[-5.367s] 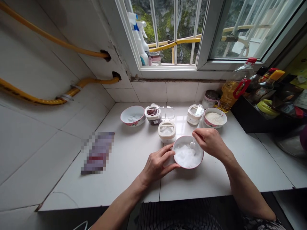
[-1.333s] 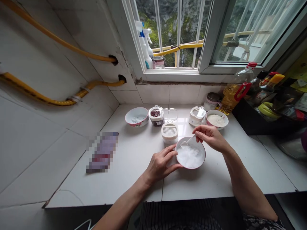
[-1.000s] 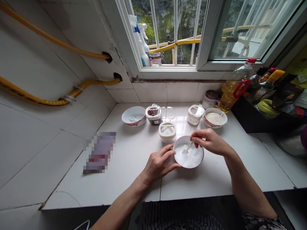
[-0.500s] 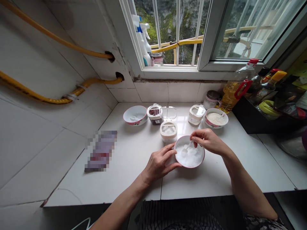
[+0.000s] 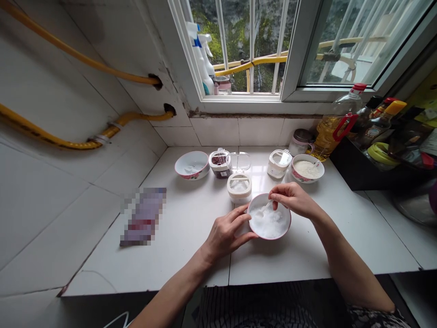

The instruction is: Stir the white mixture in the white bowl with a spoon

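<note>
Your left hand grips the side of a bowl of white grains on the table; your right hand pinches a white spoon inside it.

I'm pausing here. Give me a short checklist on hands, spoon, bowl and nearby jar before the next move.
1. Left hand holding the bowl by its side: ok.
2. Right hand gripping the spoon by its handle: ok.
3. Spoon's head inside the bowl: ok.
4. Bowl's base flat on the counter: cannot tell, hidden.
5. Clear gap between bowl and nearest jar: not ok, they sit very close.
</note>
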A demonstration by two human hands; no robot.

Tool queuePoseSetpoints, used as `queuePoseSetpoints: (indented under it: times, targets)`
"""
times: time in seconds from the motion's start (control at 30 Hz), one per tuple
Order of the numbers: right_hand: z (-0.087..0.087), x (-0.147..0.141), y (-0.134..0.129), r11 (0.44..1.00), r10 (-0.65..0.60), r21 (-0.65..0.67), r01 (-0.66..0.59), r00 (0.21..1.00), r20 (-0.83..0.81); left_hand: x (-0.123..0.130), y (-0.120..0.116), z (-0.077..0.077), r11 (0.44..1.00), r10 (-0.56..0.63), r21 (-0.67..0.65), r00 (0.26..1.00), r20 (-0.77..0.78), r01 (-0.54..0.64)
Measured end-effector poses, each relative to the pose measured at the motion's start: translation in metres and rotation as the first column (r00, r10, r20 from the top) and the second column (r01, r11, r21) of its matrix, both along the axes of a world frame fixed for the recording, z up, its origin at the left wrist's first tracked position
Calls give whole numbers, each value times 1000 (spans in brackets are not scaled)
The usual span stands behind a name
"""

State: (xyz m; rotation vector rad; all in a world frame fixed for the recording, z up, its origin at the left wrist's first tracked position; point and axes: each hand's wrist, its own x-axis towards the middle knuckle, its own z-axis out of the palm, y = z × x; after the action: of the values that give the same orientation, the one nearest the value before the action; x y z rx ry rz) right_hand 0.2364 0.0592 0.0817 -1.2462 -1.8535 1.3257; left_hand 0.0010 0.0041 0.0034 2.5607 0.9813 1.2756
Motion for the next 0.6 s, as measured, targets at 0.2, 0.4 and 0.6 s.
queuePoseSetpoints:
  times: [0.2, 0.4, 0.6]
  targets:
    - [-1, 8, 12, 982, -51, -189, 19, 985, -165, 0, 0, 1, 1000, -8, -11, 1000, 7, 8]
    - [-1, 9, 17, 974, -144, -208, 91, 955, -259, 1, 0, 1, 1000, 2, 13, 1000, -3, -2]
    - [-6, -13, 7, 932, -269, 139, 336, 894, -358, 1, 0, -1, 1000, 14, 7, 1000, -3, -14]
